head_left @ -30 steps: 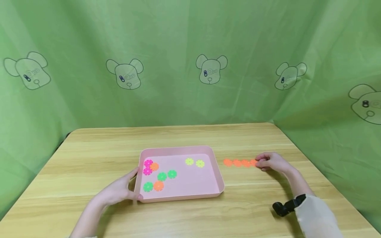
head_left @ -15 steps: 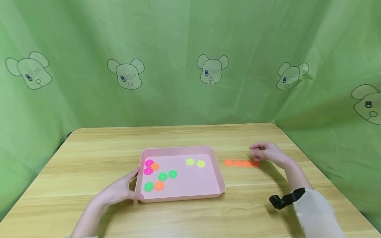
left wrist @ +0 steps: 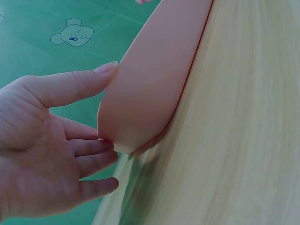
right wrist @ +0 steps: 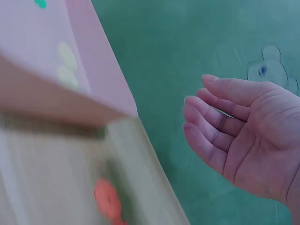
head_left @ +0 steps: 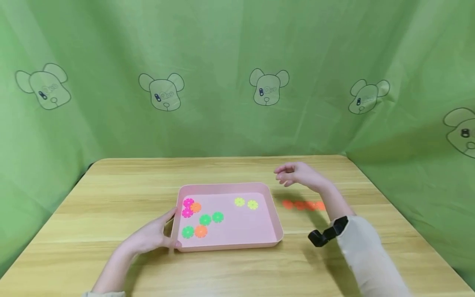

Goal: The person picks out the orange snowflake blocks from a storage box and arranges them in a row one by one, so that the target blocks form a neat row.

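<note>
My left hand (head_left: 150,236) rests against the left end of a pink tray (head_left: 256,243). In the left wrist view its thumb touches the tray's rim, and the fairly straight fingers lie at the corner. My right hand (head_left: 298,175) is raised above the table beyond the tray's right end, fingers loosely bent and nothing in them. Right of the tray, a row of several orange notched discs (head_left: 299,205) lies on the wood. Inside the tray are two magenta discs (head_left: 187,212), two orange discs (head_left: 201,231), three green discs (head_left: 205,220) and two yellow discs (head_left: 252,204).
The wooden table (head_left: 230,272) extends on every side of the tray. A green curtain (head_left: 222,123) with bear-head drawings hangs behind it and along the sides. A black strap mount (head_left: 328,233) sits on the right wrist by the sleeve.
My right hand has come off the right end of the orange disc row, risen, and moved left and away toward the tray's far right corner. The left hand stays at the tray.
</note>
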The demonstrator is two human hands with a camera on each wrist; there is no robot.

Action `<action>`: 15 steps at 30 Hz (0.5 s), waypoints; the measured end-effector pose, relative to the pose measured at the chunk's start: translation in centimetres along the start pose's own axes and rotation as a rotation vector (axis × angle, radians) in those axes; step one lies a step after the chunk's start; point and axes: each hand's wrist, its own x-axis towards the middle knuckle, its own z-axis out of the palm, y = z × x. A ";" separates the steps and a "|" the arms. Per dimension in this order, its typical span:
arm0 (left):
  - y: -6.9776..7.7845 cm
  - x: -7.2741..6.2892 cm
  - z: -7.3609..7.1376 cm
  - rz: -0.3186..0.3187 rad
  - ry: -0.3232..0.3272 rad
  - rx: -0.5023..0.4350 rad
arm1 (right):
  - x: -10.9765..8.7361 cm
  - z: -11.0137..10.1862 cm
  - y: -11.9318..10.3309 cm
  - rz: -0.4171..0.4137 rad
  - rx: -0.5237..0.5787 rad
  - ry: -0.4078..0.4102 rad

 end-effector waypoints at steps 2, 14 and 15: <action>0.0 0.0 0.0 0.005 0.000 -0.003 | 0.8 0.7 -0.9 -0.019 0.009 -0.018; -0.2 0.1 0.2 0.000 0.009 -0.023 | 4.5 5.4 -4.7 -0.104 0.078 -0.146; -0.2 0.1 0.1 -0.002 0.012 -0.024 | 4.8 5.9 -4.9 -0.109 0.075 -0.158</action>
